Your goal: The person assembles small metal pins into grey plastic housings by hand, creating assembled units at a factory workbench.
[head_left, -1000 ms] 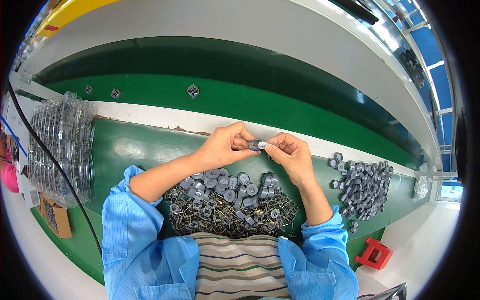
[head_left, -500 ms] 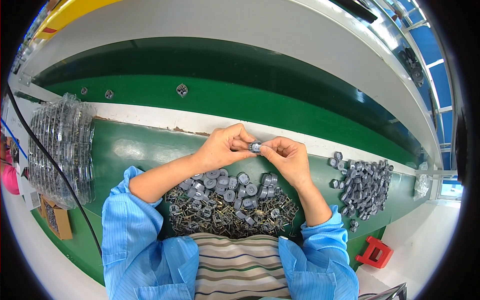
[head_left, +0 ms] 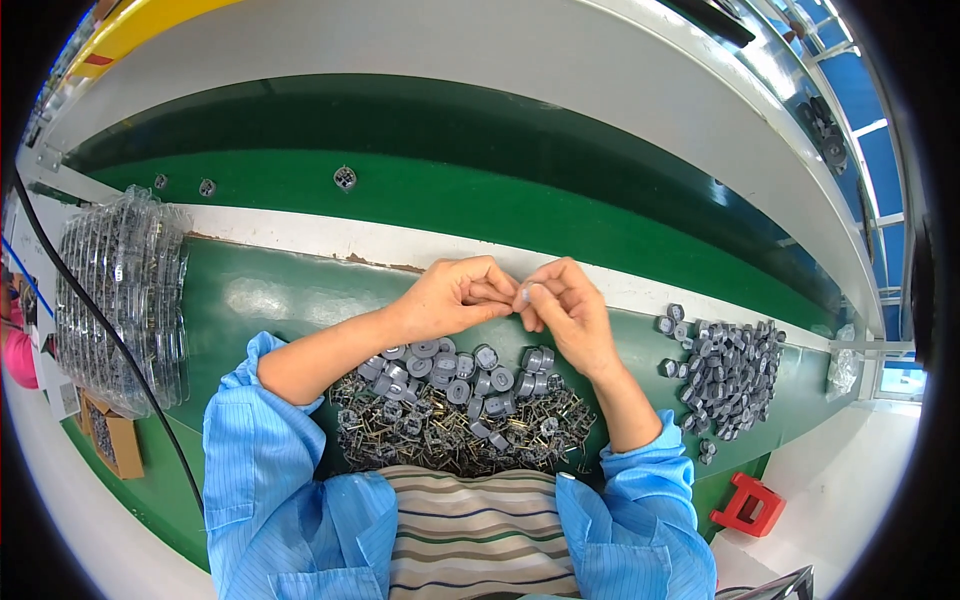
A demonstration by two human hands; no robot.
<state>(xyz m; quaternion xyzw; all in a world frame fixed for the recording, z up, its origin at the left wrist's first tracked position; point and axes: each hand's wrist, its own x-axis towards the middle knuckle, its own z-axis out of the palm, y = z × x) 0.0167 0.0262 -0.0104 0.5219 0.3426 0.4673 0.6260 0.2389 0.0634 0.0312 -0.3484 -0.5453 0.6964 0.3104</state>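
My left hand (head_left: 458, 297) and my right hand (head_left: 572, 315) meet above the green worktop, fingertips pinched together. Between them is a small grey round part, now almost wholly covered by the fingers. A pale spot shows at my right fingertips; I cannot tell whether it belongs to the part. Below my hands lies a group of loose grey round caps (head_left: 440, 368). Nearer my body, a heap of small dark pieces with brass-coloured metal pins (head_left: 450, 435) touches these caps.
At right is a pile of grey round parts (head_left: 730, 375). Stacked clear plastic trays (head_left: 120, 300) stand at left, behind a black cable (head_left: 95, 305). Beyond a white rail (head_left: 300, 232), a green belt (head_left: 480, 200) carries a few round parts (head_left: 345, 178). A red stool (head_left: 750, 505) stands lower right.
The grey part between my fingers was visible before and is now hidden. My right hand has shifted slightly left and turned. The round parts on the belt have moved left.
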